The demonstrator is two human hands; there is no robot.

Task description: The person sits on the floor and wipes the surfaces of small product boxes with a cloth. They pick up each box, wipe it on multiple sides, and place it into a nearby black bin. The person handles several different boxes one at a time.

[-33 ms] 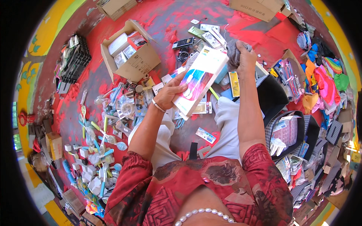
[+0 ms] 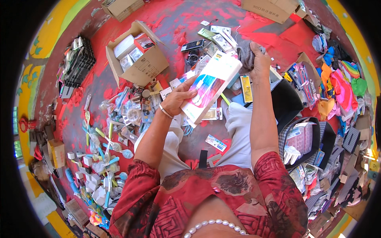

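Note:
My left hand (image 2: 179,98) grips the lower left part of a slim white retail box (image 2: 216,79), thumb on top. Its face has a pink and blue picture with what looks like a white cable. The box is tilted, its upper end leaning to the right. Bunched in my right hand (image 2: 260,63) is a grey-brown cloth (image 2: 246,56), close beside the upper right corner of the box. Beneath both hands lie several small packaged goods, among them a yellow-framed pack (image 2: 246,89) and a black box (image 2: 193,45).
An open cardboard carton (image 2: 145,67) with white boxes stands ahead on the left. Bagged brushes (image 2: 113,146) and small white boxes (image 2: 95,180) spread over the red floor at left. At right are checked black bins (image 2: 285,101) and a pile of colourful fabric (image 2: 343,89).
The white box and the cloth have shifted very slightly. Both hands keep their hold.

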